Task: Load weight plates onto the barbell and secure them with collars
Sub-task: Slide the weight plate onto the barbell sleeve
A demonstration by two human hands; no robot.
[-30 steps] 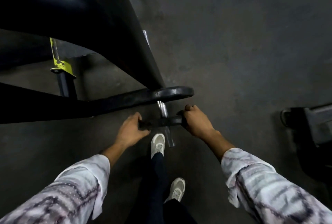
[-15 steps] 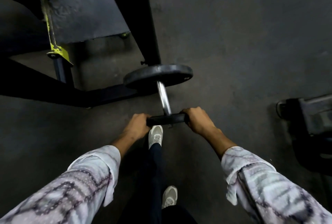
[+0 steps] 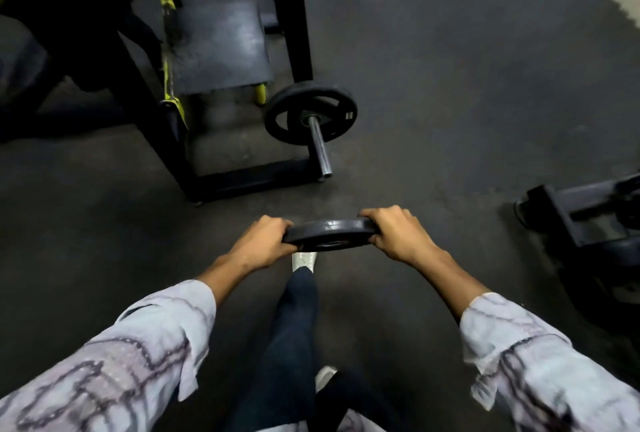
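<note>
Fingers (image 3: 382,215) on both sides are curled tight over the rim of a small plate (image 3: 329,231), left hand (image 3: 261,244) and right hand (image 3: 398,236) on opposite edges, held nearly flat in front of the knees. It's stiff iron, likely heavy for its size, so I'd keep both hands on the rim. The sleeve (image 3: 320,147), well ahead on the rack (image 3: 294,16), already carries one plate (image 3: 310,113); no collar visible.

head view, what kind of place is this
Most likely a gym's weights area: a barbell sleeve carrying a weight plate, a black rack frame, and dark rubber flooring.
</note>
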